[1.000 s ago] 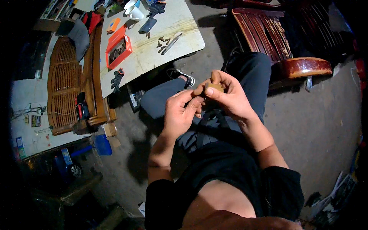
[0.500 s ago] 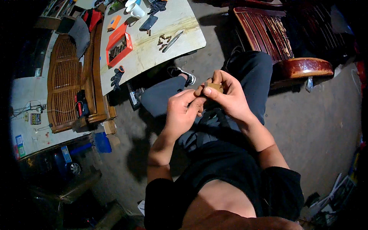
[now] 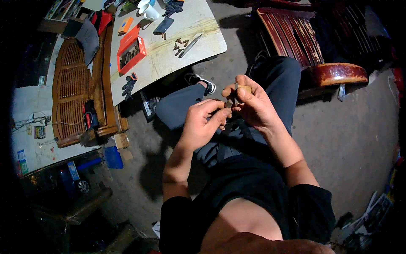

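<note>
Over my lap, my left hand (image 3: pixel 206 120) pinches a small dark brown piece (image 3: pixel 229 104) between thumb and fingertips. Close beside it on the right, my right hand (image 3: pixel 256 108) is closed on a small tan, folded-looking piece (image 3: pixel 244 89), gripped between thumb and index finger. Its exact kind is too small to make out. On the table ahead lie several small brown pieces (image 3: pixel 179 45) beside a slim grey pen-shaped tool (image 3: pixel 190 45). An open red box (image 3: pixel 140 44) there holds more dark brown pieces.
The pale table (image 3: pixel 165 61) also bears white cups (image 3: pixel 149 12), a dark flat case (image 3: pixel 164 26), an orange box (image 3: pixel 125 26) and a dark glove (image 3: pixel 129 86) at its edge. A wooden bench (image 3: pixel 72 93) stands left; a slatted reddish chair (image 3: pixel 292 38) stands ahead right.
My hands have drawn slightly apart, and the brown piece in the left fingertips now shows. The tan piece has shifted a little right and up with my right hand.
</note>
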Available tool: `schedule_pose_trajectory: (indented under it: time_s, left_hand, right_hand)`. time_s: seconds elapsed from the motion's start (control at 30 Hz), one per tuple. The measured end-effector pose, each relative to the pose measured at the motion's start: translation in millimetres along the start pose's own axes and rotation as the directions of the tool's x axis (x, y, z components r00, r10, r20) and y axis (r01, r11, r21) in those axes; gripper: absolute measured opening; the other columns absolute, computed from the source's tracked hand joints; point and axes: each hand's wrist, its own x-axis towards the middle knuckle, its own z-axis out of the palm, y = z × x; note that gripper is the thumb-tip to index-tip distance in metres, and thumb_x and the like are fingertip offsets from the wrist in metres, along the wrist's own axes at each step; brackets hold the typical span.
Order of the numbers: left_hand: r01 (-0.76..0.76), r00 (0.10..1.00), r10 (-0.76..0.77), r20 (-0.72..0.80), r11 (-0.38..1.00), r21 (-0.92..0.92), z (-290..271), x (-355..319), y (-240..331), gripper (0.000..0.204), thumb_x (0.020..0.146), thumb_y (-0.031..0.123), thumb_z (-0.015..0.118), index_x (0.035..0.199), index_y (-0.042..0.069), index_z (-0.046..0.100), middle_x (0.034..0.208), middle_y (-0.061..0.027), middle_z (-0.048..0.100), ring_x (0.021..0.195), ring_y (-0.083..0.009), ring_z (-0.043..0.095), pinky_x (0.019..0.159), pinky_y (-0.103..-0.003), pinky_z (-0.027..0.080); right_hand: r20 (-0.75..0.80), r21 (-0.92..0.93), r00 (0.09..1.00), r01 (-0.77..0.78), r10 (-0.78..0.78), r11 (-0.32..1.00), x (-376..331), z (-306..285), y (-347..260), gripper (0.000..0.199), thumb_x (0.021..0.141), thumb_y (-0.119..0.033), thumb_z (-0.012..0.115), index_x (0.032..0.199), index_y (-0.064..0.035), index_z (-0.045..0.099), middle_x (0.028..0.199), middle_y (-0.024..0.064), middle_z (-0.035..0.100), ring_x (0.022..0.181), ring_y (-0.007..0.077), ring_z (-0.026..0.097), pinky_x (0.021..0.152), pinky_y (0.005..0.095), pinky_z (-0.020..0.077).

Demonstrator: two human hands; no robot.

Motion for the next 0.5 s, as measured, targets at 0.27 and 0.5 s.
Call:
schedule_pose_trajectory:
  time_s: [0.27, 0.5]
  left_hand:
    - [-0.004, 0.998, -0.002, -0.065, 0.996, -0.085, 6, -1, 1, 0.019, 0.096, 0.011, 0.055, 0.105, -0.006, 0.06, 0.088, -0.0075, 0.064, 0.066, -0.007, 0.055, 0.059, -0.022, 0.049]
    - [-0.022, 0.994, -0.003, -0.112, 0.975, -0.221, 10, -5, -4, 0.017, 0.094, 0.012, 0.06, 0.096, -0.004, 0.062, 0.075, -0.0039, 0.059, 0.061, -0.0067, 0.053, 0.055, -0.021, 0.047]
  right_hand:
    - [0.018, -0.148, 0.998, 0.061, -0.059, 0.987, -1, 2, -1, 0.026, 0.088, -0.017, 0.069, 0.084, -0.0083, 0.045, 0.092, 0.0086, 0.065, 0.077, 0.0095, 0.058, 0.069, 0.0246, 0.0481]
    - [0.035, -0.145, 0.995, 0.096, -0.091, 0.985, -6, 4, -1, 0.025, 0.086, -0.018, 0.072, 0.088, -0.0074, 0.049, 0.094, 0.0078, 0.065, 0.076, 0.0088, 0.057, 0.066, 0.0238, 0.0475]
